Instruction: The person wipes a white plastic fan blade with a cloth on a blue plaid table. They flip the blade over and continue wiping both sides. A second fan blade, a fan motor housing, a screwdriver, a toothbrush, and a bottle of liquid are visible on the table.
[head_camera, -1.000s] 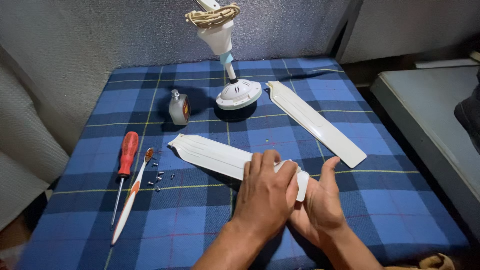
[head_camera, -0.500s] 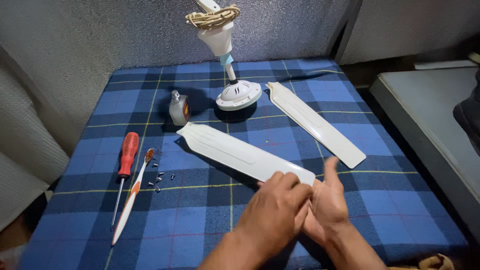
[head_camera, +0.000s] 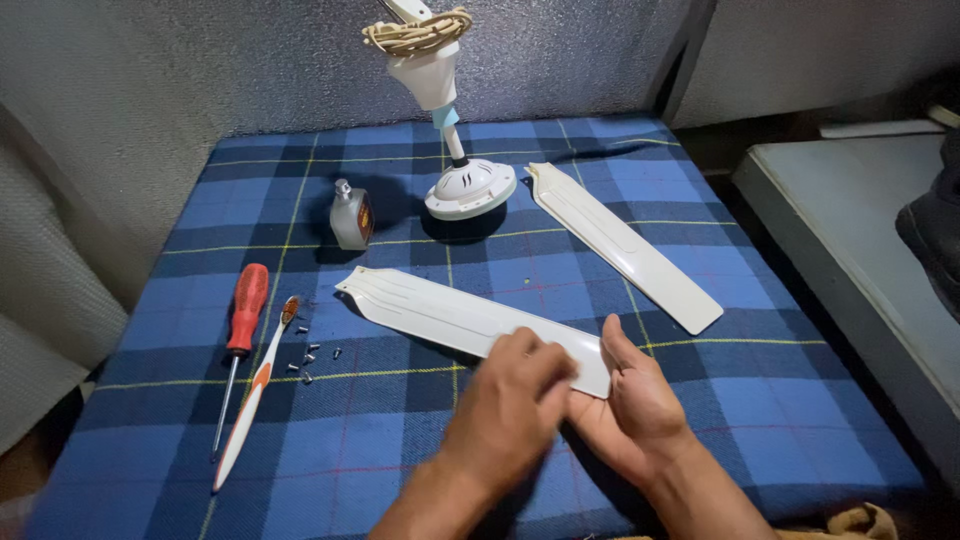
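Both hands on near fan blade (head_camera: 470, 320), lying flat on blue plaid cloth (head_camera: 760, 400).
Left hand (head_camera: 510, 415) presses fingers onto blade's wide end; right hand (head_camera: 630, 405) cups it beneath, thumb on edge. Small glass bottle (head_camera: 351, 215) upright, capped; contents unclear.

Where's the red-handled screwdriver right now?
In the head view the red-handled screwdriver lies at the left of the blue plaid cloth, just left of the toothbrush and the small screws.
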